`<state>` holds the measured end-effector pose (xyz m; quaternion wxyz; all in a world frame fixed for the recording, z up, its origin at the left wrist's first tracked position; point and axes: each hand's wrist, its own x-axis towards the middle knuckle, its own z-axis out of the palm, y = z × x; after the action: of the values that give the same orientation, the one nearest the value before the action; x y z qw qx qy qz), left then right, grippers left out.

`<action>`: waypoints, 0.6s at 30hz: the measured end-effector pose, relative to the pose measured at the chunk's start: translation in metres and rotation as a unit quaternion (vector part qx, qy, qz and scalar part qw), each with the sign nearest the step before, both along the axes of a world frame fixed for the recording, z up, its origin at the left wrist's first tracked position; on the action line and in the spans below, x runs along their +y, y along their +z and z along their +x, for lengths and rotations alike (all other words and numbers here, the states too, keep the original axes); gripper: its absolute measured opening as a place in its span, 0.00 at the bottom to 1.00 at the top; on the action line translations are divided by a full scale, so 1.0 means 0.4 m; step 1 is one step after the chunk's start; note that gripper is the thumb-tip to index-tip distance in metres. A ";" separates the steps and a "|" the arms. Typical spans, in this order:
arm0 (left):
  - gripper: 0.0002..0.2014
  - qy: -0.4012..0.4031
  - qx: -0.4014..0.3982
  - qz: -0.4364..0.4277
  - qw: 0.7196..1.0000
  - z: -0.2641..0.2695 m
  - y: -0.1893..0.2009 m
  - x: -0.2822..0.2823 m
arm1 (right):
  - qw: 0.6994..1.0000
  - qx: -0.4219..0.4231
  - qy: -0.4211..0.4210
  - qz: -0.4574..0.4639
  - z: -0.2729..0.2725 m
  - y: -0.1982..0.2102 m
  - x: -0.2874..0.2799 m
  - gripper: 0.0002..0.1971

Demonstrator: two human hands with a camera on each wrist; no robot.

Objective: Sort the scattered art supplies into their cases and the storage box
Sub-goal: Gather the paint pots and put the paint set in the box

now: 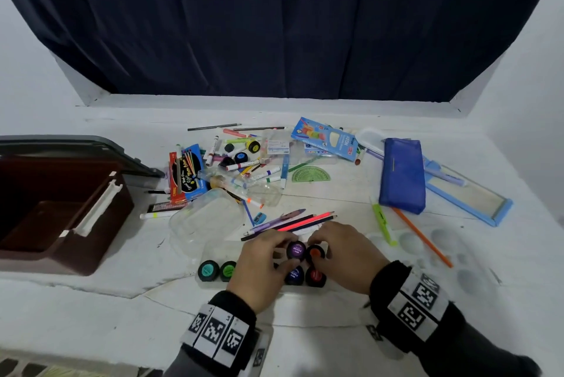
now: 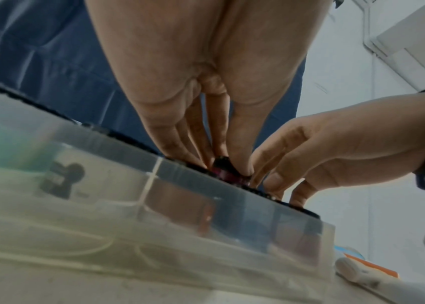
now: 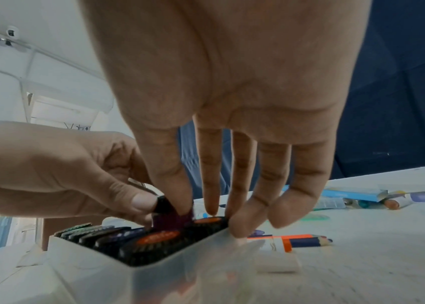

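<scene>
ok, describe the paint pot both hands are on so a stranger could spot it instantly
Find the clear plastic case at the table's near edge, holding black-capped paint pots. The purple paint pot is in its far row, pinched between the left hand and right hand. It alone has a purple label and stands raised above the others.

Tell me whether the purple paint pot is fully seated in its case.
Not yet. The purple paint pot stands higher than its neighbours in the case, pinched by both hands.
</scene>
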<state>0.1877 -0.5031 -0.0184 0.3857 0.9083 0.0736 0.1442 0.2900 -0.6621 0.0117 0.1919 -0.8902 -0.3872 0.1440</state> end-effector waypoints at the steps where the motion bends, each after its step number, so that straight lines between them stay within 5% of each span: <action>1: 0.19 -0.001 0.008 0.005 1.000 0.000 -0.002 0.001 | 1.000 0.001 -0.003 -0.003 0.000 0.001 0.001 0.09; 18: 0.08 0.007 0.047 0.015 0.999 0.030 -0.008 0.013 | 0.998 -0.007 -0.003 -0.060 0.046 0.008 0.030 0.09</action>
<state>0.1995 -0.4978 -0.0216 0.3669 0.9193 0.0953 0.1053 0.3086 -0.6500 0.0147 0.1358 -0.9021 -0.3769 0.1601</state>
